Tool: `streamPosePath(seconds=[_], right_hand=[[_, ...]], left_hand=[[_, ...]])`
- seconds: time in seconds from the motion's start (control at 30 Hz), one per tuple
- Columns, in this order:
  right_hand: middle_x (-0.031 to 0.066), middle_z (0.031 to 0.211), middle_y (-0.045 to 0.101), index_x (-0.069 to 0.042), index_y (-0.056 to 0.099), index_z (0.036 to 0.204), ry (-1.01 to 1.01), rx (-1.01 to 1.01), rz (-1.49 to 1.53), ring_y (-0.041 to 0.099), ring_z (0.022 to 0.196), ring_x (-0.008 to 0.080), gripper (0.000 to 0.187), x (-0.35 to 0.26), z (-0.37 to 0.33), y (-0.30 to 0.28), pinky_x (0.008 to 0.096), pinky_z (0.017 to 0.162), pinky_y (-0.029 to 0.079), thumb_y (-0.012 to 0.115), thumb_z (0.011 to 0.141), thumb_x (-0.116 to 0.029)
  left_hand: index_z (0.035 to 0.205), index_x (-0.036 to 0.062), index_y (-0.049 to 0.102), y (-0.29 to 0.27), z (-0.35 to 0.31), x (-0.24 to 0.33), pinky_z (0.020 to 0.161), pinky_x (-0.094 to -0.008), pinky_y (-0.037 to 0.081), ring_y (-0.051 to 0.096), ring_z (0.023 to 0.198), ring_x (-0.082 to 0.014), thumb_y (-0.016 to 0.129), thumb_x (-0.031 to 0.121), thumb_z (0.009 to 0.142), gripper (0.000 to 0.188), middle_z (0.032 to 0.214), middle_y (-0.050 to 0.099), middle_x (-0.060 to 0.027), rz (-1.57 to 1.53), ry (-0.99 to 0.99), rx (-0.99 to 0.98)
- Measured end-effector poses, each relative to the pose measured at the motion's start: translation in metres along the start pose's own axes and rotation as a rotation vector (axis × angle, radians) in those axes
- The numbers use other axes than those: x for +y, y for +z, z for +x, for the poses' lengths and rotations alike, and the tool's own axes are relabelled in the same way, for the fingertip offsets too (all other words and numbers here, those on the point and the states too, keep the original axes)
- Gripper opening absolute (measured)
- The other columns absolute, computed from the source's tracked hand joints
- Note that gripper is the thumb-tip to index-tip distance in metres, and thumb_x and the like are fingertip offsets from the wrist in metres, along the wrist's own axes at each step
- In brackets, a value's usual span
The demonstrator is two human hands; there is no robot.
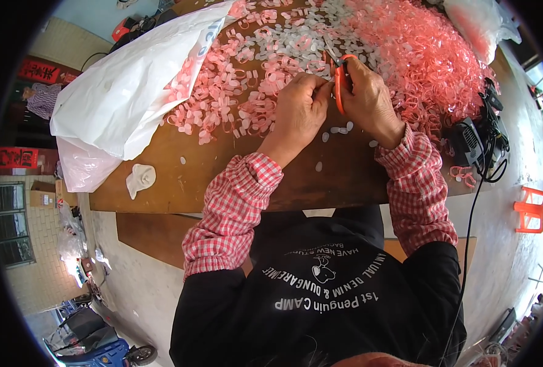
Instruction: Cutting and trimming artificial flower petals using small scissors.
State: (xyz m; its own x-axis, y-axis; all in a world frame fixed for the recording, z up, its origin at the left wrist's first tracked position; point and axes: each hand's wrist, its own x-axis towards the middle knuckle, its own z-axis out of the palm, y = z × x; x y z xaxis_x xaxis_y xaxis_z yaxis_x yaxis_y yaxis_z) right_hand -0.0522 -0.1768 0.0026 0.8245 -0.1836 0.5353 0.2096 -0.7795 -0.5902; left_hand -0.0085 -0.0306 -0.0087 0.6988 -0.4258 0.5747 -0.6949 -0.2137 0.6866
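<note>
In my right hand is a pair of scissors with orange handles, its metal blades pointing away from me over the pile. Close beside it, my left hand has thumb and fingertips pinched together; what they pinch is too small or hidden to name. Around both hands lie many small pink plastic pieces, some shaped like loops, and pale translucent oval bits. A large heap of pink plastic strips rises at the far right. A few loose oval bits rest on the wood just below my hands.
A white plastic sack lies on the table's left side, pink pieces at its mouth. Near the left front edge sits a crumpled off-white item. A black device with cables stands at the right. An orange stool is on the floor.
</note>
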Motion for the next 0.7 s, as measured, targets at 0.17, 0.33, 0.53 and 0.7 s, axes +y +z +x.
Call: streamPosePath(seconds=[0.17, 0.33, 0.53, 0.7], right_hand=[[0.0124, 0.070, 0.063, 0.002, 0.061, 0.088, 0.173, -0.091, 0.530, 0.059, 0.056, 0.0194, 0.014, 0.032, 0.011, -0.024, 0.0353, 0.051, 0.045, 0.063, 0.086, -0.012], [0.0079, 0.061, 0.061, 0.002, 0.062, 0.081, 0.069, 0.002, -0.263, 0.054, 0.049, 0.0149, 0.030, 0.072, 0.012, -0.034, 0.0340, 0.051, 0.045, 0.068, 0.087, -0.027], [0.0164, 0.061, 0.055, 0.004, 0.057, 0.075, -0.007, 0.023, -0.294, 0.054, 0.051, 0.0266, 0.046, 0.042, 0.008, -0.043, 0.0395, 0.054, 0.045, 0.076, 0.080, -0.038], [0.0166, 0.060, 0.054, 0.003, 0.053, 0.074, -0.074, 0.076, -0.217, 0.050, 0.051, 0.0265, 0.048, 0.042, 0.011, -0.040, 0.0379, 0.053, 0.044, 0.076, 0.080, -0.039]], left_hand=[[0.086, -0.0001, 0.062, -0.014, 0.007, -0.004, 0.054, -0.0269, 0.046, 0.059, 0.060, -0.0125, 0.067, 0.007, 0.088, 0.009, 0.072, 0.061, -0.0071, 0.078, 0.096, 0.046], [0.090, 0.0007, 0.063, -0.032, 0.038, -0.002, 0.057, -0.0269, 0.049, 0.063, 0.076, -0.0131, 0.070, 0.007, 0.085, 0.011, 0.091, 0.064, -0.0082, 0.140, 0.019, -0.094], [0.086, 0.0038, 0.070, -0.067, 0.045, 0.000, 0.078, -0.0396, 0.047, 0.062, 0.090, -0.0206, 0.073, 0.017, 0.081, 0.014, 0.105, 0.062, -0.0022, 0.512, 0.177, -0.390], [0.085, 0.0062, 0.071, -0.072, 0.019, 0.009, 0.091, -0.0411, 0.035, 0.056, 0.105, -0.0201, 0.075, 0.022, 0.078, 0.018, 0.107, 0.062, -0.0015, 0.710, 0.110, -0.609]])
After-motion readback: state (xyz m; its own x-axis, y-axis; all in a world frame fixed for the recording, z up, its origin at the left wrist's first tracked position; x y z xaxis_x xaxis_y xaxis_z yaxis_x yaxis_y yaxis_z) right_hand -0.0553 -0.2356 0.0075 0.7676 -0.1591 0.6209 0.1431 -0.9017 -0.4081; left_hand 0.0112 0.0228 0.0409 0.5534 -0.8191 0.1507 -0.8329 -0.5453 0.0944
